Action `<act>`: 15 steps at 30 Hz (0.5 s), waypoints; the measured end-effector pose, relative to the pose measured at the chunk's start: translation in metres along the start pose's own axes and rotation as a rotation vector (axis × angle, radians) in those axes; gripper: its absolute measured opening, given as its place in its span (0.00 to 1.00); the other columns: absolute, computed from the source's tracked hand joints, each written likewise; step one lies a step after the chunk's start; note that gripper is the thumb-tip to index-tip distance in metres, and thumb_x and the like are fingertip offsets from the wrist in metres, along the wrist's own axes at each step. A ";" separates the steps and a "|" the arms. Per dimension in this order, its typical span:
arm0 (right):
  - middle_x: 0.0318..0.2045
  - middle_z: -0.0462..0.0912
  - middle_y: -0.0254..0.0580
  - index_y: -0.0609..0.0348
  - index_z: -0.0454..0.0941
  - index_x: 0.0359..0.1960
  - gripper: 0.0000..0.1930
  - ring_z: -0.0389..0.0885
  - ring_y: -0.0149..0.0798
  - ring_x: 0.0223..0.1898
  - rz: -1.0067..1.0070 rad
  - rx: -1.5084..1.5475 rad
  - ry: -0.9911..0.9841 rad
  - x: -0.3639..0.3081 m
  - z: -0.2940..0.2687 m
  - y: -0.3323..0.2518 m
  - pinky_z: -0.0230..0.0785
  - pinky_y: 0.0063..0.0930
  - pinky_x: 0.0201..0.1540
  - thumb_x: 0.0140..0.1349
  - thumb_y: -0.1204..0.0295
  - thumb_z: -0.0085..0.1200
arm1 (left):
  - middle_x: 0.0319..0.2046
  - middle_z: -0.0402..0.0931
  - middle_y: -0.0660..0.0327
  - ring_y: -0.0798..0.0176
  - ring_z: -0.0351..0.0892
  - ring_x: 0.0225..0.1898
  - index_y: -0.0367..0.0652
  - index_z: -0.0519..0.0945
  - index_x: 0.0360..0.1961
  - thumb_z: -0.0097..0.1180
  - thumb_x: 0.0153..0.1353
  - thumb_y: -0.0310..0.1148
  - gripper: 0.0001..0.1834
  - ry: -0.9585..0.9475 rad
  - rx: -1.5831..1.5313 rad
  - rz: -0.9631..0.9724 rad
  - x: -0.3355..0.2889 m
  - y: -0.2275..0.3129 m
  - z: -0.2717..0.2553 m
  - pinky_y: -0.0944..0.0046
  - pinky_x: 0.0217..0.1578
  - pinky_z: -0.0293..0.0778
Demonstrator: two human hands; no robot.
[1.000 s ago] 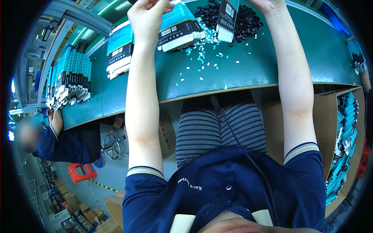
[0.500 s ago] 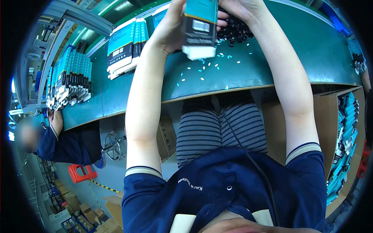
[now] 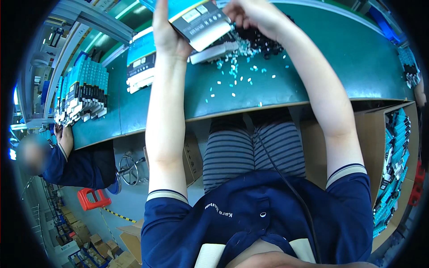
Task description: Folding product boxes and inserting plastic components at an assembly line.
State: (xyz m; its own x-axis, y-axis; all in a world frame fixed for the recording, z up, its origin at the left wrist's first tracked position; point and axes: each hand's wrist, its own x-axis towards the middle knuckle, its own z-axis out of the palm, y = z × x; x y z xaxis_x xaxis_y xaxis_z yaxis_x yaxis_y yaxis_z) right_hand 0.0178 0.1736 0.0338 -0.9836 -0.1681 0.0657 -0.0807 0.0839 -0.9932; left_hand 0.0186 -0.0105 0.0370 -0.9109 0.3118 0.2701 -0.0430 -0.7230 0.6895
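Observation:
My left hand (image 3: 169, 38) grips a teal and black carton (image 3: 199, 20), tilted above the bench with its white end flap toward me. My right hand (image 3: 257, 18) is just right of that carton, above a pile of small black parts (image 3: 266, 44); its fingers are loosely bent and apart, with nothing visible in them. Under the held carton another carton (image 3: 216, 51) lies on the bench, partly hidden. Small white and teal pieces (image 3: 234, 60) are scattered in front of the black parts.
Flat cartons (image 3: 140, 67) are stacked left of my left forearm, and a longer row of cartons (image 3: 85, 91) stands farther left by a co-worker (image 3: 76, 165). The green bench (image 3: 286, 85) has its front edge before my lap. A cardboard box (image 3: 353, 129) holding many cartons stands at right.
The carton in my left hand has moved left and tilted. My right hand has shifted left. More white and teal pieces now lie near the black pile, and a carton shows beneath.

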 end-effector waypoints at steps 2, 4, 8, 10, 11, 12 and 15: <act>0.26 0.80 0.35 0.63 0.82 0.32 0.27 0.71 0.23 0.23 0.019 -0.162 -0.179 -0.015 0.007 -0.001 0.63 0.19 0.26 0.65 0.48 0.46 | 0.48 0.74 0.43 0.50 0.78 0.47 0.29 0.64 0.58 0.53 0.61 0.53 0.38 -0.045 0.057 -0.020 -0.008 -0.004 -0.003 0.53 0.48 0.76; 0.27 0.80 0.34 0.64 0.82 0.36 0.27 0.72 0.22 0.25 0.043 -0.269 -0.243 -0.018 0.010 0.012 0.64 0.19 0.29 0.64 0.47 0.48 | 0.50 0.73 0.43 0.47 0.74 0.52 0.31 0.64 0.57 0.43 0.61 0.64 0.42 -0.002 0.101 -0.026 -0.009 -0.020 -0.002 0.49 0.53 0.73; 0.32 0.82 0.37 0.69 0.80 0.39 0.26 0.77 0.26 0.32 0.102 0.210 -0.279 -0.013 0.013 0.026 0.70 0.23 0.37 0.63 0.52 0.53 | 0.52 0.72 0.46 0.49 0.74 0.53 0.36 0.65 0.58 0.38 0.64 0.62 0.38 0.091 0.127 -0.007 -0.010 -0.016 -0.003 0.50 0.53 0.72; 0.34 0.83 0.39 0.69 0.80 0.40 0.23 0.78 0.27 0.35 0.069 0.141 -0.242 -0.009 0.013 0.030 0.70 0.24 0.41 0.64 0.55 0.52 | 0.54 0.72 0.50 0.51 0.75 0.52 0.38 0.66 0.58 0.38 0.68 0.56 0.32 0.273 0.213 0.016 -0.007 -0.020 -0.011 0.51 0.52 0.73; 0.34 0.83 0.39 0.69 0.80 0.41 0.22 0.78 0.27 0.36 0.072 0.140 -0.233 -0.016 0.025 0.014 0.69 0.24 0.43 0.65 0.57 0.53 | 0.53 0.73 0.51 0.51 0.75 0.52 0.39 0.67 0.57 0.40 0.68 0.53 0.29 0.339 0.276 0.035 -0.008 -0.012 -0.016 0.51 0.53 0.73; 0.36 0.82 0.42 0.69 0.80 0.41 0.21 0.78 0.29 0.37 0.057 0.008 -0.217 -0.014 0.028 0.009 0.69 0.24 0.44 0.65 0.58 0.52 | 0.43 0.77 0.49 0.51 0.78 0.46 0.38 0.69 0.50 0.42 0.70 0.45 0.20 0.316 0.164 0.034 -0.003 -0.008 -0.025 0.52 0.47 0.74; 0.27 0.80 0.37 0.65 0.79 0.32 0.14 0.76 0.30 0.29 -0.090 -0.008 -0.077 0.004 0.012 -0.002 0.69 0.24 0.33 0.63 0.64 0.54 | 0.43 0.76 0.49 0.52 0.78 0.44 0.36 0.71 0.49 0.45 0.68 0.41 0.19 0.353 0.200 0.070 0.029 -0.007 -0.016 0.52 0.47 0.76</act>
State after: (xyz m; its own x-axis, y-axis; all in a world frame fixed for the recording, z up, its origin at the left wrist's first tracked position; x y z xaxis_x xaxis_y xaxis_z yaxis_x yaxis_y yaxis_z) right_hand 0.0157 0.1604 0.0345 -0.9570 -0.2504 0.1465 -0.1694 0.0725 -0.9829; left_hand -0.0143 -0.0060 0.0295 -0.9951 0.0101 0.0982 0.0734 -0.5901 0.8040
